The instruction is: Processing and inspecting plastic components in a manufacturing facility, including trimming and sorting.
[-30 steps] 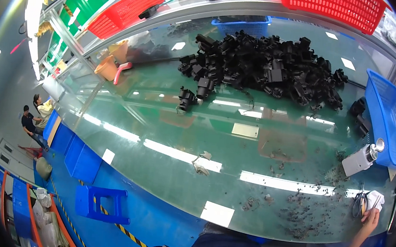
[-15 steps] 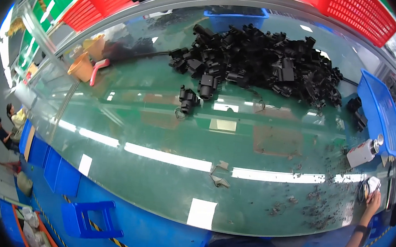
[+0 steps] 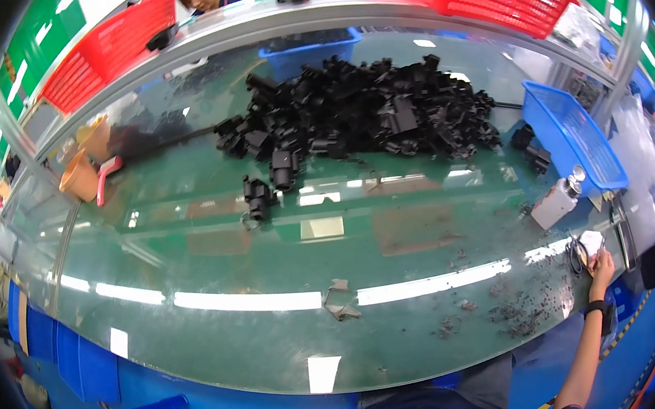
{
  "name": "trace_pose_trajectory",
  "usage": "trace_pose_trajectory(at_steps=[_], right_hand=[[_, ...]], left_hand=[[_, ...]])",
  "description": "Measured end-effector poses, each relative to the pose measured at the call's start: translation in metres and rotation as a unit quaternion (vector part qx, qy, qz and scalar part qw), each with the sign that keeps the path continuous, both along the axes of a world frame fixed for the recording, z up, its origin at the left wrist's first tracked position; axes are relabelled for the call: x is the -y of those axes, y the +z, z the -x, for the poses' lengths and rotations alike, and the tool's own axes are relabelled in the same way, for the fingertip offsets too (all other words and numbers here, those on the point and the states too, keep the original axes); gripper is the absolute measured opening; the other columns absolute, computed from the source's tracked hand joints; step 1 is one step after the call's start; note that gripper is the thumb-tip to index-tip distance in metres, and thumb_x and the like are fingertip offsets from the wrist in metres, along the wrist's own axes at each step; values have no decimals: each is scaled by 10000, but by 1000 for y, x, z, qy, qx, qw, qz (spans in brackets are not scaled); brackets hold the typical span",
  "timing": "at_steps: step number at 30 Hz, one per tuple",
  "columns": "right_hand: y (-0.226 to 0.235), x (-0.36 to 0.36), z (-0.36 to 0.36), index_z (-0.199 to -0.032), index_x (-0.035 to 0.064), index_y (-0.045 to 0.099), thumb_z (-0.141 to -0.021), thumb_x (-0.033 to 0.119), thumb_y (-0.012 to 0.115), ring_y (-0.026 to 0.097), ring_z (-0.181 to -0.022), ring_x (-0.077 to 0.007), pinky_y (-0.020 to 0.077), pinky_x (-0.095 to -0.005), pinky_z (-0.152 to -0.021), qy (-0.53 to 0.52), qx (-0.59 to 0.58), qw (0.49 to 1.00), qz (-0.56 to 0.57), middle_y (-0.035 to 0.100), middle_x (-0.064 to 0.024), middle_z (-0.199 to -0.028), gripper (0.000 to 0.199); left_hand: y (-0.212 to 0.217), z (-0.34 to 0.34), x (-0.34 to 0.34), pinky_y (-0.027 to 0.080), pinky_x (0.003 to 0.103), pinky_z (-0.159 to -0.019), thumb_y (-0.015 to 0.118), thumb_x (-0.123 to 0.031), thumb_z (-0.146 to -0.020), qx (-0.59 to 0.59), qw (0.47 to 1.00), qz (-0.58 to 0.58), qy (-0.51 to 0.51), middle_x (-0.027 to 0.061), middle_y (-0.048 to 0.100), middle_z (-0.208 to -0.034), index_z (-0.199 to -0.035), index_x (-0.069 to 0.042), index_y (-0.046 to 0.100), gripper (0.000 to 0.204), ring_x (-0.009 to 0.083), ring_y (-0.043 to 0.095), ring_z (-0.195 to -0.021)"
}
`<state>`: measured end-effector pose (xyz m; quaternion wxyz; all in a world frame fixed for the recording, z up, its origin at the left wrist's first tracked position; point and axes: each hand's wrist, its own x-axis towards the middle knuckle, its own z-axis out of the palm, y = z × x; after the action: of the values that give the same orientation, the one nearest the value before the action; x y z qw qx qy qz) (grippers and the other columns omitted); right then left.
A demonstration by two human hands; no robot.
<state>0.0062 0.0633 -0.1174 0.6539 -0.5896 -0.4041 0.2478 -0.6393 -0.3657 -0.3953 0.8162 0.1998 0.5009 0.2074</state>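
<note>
From where I watched, only my right hand (image 3: 601, 266) showed, at the right edge of the frame, the forearm rising from the lower right with a dark band at the wrist. The hand lay at the table's (image 3: 267, 341) far right edge, its fingers curled against a small white piece (image 3: 590, 242) and a thin dark loop of wire (image 3: 575, 256) beside it; I could not tell whether it gripped either one or merely touched them. My left hand was out of the picture.

Just above the hand stood a white bottle (image 3: 556, 203) with a rounded cap, and behind that a blue basket (image 3: 574, 138) sat tilted on the table's upper right. A big heap of black parts (image 3: 368, 114) filled the upper middle, well apart from the hand, with two stray black parts (image 3: 257, 196) just below its left end. Dark crumbs (image 3: 518, 317) were scattered on the green top, lower right, near my forearm. A small grey scrap (image 3: 340, 304) lay near the middle bottom. At the left edge sat an orange cup (image 3: 79, 177) with a pink handle (image 3: 105, 177) just beside it. Red baskets (image 3: 114, 46) lined the shelf above, upper left and top.
</note>
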Motion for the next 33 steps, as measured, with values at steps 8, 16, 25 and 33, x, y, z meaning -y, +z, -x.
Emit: trace_pose_trajectory(at_steps=[8,16,25,33], right_hand=[[-1,-6,24,-1152,26,406,-858,85,463,505,-474,-115,379,-207,-413,-27,-25,997,-70,564,-84,-654,306],[18,12,36,-1114,44,550,-884,79,381,530,-549,-80,386,-183,-474,-60,3,990,-131,602,-78,-760,288],[84,38,121,-1174,18,453,-894,111,372,585,-881,-169,448,-236,-714,-22,152,956,-250,587,-148,-1079,306],[142,30,212,-846,4,523,-918,170,416,595,-621,-174,458,-258,-606,204,221,918,-259,632,-129,-793,211]], left_hand=[[23,15,-46,477,339,-730,418,-337,-899,6,1000,-6,14,179,559,-1070,-1193,-112,479,375,270,575,-923],[134,-32,-103,459,330,-766,409,-286,-907,-395,802,-375,-244,175,560,-1072,-1181,-34,467,377,232,567,-940],[377,-54,-142,430,397,-847,505,-272,-871,86,910,-343,217,201,589,-941,-1046,11,516,333,314,563,-933],[445,24,-150,436,350,-769,458,-251,-851,-316,504,-651,471,143,540,-845,-1026,9,472,314,237,531,-788]])
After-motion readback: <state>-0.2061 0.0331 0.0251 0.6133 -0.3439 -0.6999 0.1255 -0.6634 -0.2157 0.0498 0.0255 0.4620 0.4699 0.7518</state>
